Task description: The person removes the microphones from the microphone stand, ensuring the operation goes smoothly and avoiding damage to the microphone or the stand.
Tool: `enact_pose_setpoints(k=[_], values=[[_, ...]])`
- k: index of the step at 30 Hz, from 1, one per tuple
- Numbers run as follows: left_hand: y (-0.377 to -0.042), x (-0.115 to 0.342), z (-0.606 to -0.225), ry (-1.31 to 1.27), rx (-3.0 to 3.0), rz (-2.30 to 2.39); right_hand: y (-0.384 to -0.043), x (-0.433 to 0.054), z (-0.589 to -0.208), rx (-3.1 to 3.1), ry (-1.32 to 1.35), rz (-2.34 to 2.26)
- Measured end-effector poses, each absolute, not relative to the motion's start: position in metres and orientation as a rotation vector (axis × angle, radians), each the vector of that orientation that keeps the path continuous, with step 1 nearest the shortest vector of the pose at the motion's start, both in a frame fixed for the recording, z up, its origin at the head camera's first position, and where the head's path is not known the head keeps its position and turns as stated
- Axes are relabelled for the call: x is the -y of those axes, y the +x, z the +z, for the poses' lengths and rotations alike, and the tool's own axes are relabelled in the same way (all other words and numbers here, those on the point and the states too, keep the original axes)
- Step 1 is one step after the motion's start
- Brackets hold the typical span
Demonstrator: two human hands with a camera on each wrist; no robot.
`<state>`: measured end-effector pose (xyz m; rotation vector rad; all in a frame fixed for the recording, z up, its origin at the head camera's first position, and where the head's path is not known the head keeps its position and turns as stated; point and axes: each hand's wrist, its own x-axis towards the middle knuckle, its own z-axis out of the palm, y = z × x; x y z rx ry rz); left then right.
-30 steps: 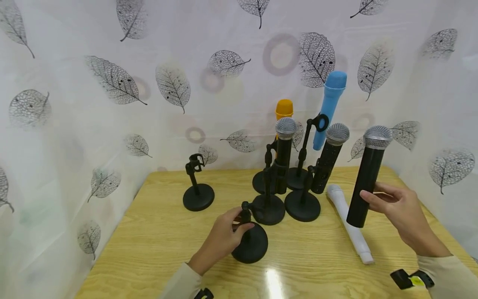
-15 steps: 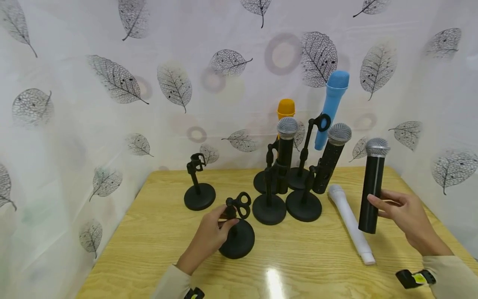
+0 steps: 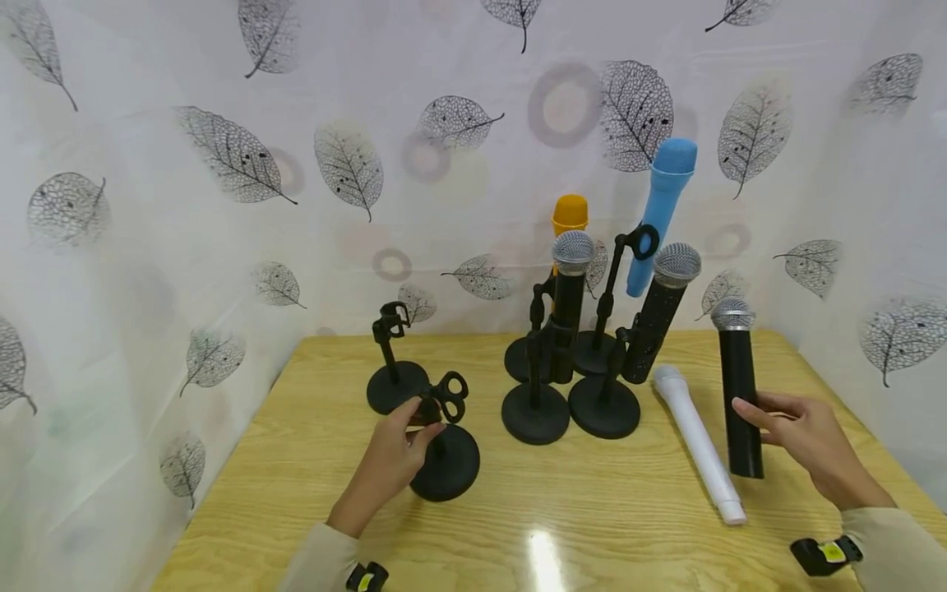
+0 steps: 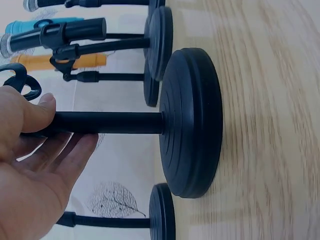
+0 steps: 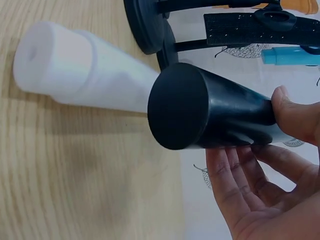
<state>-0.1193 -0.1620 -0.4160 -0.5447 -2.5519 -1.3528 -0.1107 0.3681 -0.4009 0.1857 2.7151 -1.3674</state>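
Note:
My left hand (image 3: 388, 460) grips the upper stem of a black microphone stand (image 3: 447, 464), whose clip has two rings. In the left wrist view the thumb and fingers wrap the stem (image 4: 115, 122), and the round base (image 4: 192, 125) looks at or just above the tabletop. On the right, my right hand (image 3: 802, 436) holds a black microphone (image 3: 740, 395) with a silver mesh head, upright and slightly tilted. Its flat bottom end (image 5: 177, 107) faces the right wrist camera, raised off the table. Beside it a white microphone (image 3: 699, 448) lies on the table.
Mid-table, stands hold a black microphone (image 3: 568, 312), a speckled black microphone (image 3: 654, 321), an orange microphone (image 3: 570, 214) and a blue microphone (image 3: 662, 205). Another stand (image 3: 395, 386) with a bare clip is at the back left. A leaf-patterned curtain (image 3: 459, 181) backs the wooden table (image 3: 311, 452).
My left hand has moved left with the stand, away from the group, and its ringed clip shows more fully. The microphone in my right hand has come down and tilted the other way.

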Motion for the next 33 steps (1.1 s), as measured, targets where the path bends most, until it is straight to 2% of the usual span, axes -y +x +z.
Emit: enact_pose_setpoints(k=[33], values=[[-0.126,0.213,-0.409,-0.293,2.674,-1.275,-0.117,-0.382,-0.428,-2.552,0.274,-1.170]])
